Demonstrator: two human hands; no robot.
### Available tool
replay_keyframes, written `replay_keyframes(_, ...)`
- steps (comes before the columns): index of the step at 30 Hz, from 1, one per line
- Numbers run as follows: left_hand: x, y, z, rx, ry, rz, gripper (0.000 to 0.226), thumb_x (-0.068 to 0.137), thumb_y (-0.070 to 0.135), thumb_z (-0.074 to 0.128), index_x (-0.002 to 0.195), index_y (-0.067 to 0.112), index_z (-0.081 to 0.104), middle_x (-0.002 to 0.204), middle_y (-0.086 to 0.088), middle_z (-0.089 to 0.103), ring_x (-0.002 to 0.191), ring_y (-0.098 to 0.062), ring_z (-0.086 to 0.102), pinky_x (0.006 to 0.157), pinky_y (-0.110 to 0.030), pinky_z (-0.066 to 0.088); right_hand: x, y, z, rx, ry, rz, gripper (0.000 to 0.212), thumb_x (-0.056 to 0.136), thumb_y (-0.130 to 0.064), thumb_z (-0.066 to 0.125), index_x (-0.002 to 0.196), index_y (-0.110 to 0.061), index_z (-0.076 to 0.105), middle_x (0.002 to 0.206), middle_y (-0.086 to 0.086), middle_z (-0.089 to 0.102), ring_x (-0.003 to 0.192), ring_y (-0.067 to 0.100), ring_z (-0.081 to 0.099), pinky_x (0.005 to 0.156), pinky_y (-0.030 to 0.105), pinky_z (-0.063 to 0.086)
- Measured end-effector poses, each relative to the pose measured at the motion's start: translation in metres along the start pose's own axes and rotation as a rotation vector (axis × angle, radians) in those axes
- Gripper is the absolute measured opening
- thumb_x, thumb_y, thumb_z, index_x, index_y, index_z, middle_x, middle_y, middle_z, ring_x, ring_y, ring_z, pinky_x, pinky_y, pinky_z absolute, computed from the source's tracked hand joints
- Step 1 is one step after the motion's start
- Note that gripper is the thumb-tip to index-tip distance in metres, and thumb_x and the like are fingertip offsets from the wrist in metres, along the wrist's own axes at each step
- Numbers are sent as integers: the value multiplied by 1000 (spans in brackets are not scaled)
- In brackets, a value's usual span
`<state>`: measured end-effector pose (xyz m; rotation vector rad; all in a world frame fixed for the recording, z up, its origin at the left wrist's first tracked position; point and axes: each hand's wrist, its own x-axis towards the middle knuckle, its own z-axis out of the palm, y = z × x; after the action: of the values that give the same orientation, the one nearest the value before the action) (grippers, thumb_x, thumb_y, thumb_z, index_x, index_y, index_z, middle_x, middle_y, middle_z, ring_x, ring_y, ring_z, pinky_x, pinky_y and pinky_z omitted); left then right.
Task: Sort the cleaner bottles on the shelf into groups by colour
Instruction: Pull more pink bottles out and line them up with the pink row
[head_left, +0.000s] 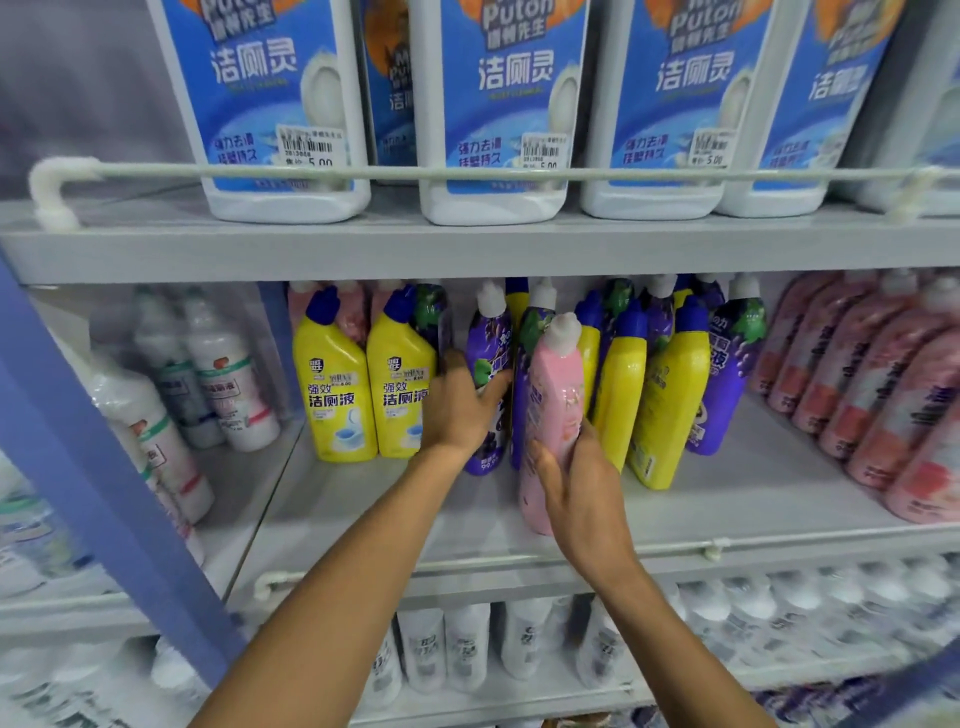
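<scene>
Through the head camera, your right hand (584, 488) is wrapped around the lower half of a pink bottle (553, 384). That bottle sits near the front of the middle shelf (363, 509), ahead of a mixed cluster of purple and yellow bottles. Your left hand (460, 410) clasps a purple bottle (488, 338) just left of it, with the thumb on one side and the fingers on the other. Two yellow bottles (332, 395) stand upright just beside that hand, on its left. Leaning yellow bottles (670, 405) stand to the right of the pink bottle. A row of pink bottles (878, 395) fills the shelf's right end, well apart from the one you hold.
</scene>
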<state>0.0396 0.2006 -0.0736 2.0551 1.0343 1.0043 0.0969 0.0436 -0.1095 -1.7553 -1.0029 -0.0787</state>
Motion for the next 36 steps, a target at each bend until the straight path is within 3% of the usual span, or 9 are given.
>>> replay_keyframes(4,0,3,-27,244,265,128,55,84,59,74,110,11,64,99,-16,73,96,-40,67,72,-42,52,-2,1,2,18,6,-7,37,99,-23,63,131,-5,55,111,-7,58,88,6,52,76,13,35)
replay_keyframes(7,11,-5,-57,156,518,326,60,87,49,76,129,8,61,126,-14,66,123,-33,55,98,-41,47,-1,4,4,23,16,-15,36,99,-21,64,131,-6,55,114,0,65,97,14,57,77,15,35)
replay_keyframes(10,27,-18,-66,-192,334,209,72,89,47,73,149,16,45,147,2,55,138,-19,49,115,-40,41,-1,6,4,18,9,-17,36,100,-25,64,130,-7,56,116,4,67,98,17,59,76,16,36)
replay_keyframes(14,19,-37,-56,-51,232,167,77,90,35,73,156,20,36,157,0,46,139,-27,49,110,-41,46,-1,10,4,18,-10,-23,39,100,-28,63,130,-5,55,119,6,67,101,21,61,78,18,37)
replay_keyframes(17,25,-42,-59,-26,230,154,68,80,28,76,143,14,53,140,-8,60,124,-33,59,100,-45,52,0,13,4,6,-17,-35,41,100,-29,63,132,-4,54,122,9,67,105,24,61,81,20,38)
replay_keyframes(22,23,-45,-60,-205,27,-94,48,77,53,74,112,19,70,99,-2,76,91,-27,72,82,-45,59,-1,13,5,4,-9,-31,39,100,-27,64,129,-3,54,120,11,67,104,28,62,78,20,36)
replay_keyframes(25,0,-47,-37,-256,-56,-152,57,93,60,62,119,10,62,112,-7,71,111,-29,66,96,-41,52,-1,14,4,5,-7,-39,39,100,-28,64,130,-4,54,121,10,67,104,26,61,77,18,36)
replay_keyframes(29,-12,-37,-12,-203,-118,-218,55,109,50,36,145,8,38,125,6,42,116,-9,41,78,-18,26,-1,14,5,4,-6,-42,40,101,-28,63,132,-5,54,122,8,66,104,21,60,78,18,36)
replay_keyframes(36,3,-24,10,-262,-104,-192,32,111,39,34,118,9,44,112,-5,60,105,-22,58,79,-24,34,-1,13,4,21,-13,-47,43,101,-27,61,137,-6,52,125,5,65,105,15,59,82,14,39)
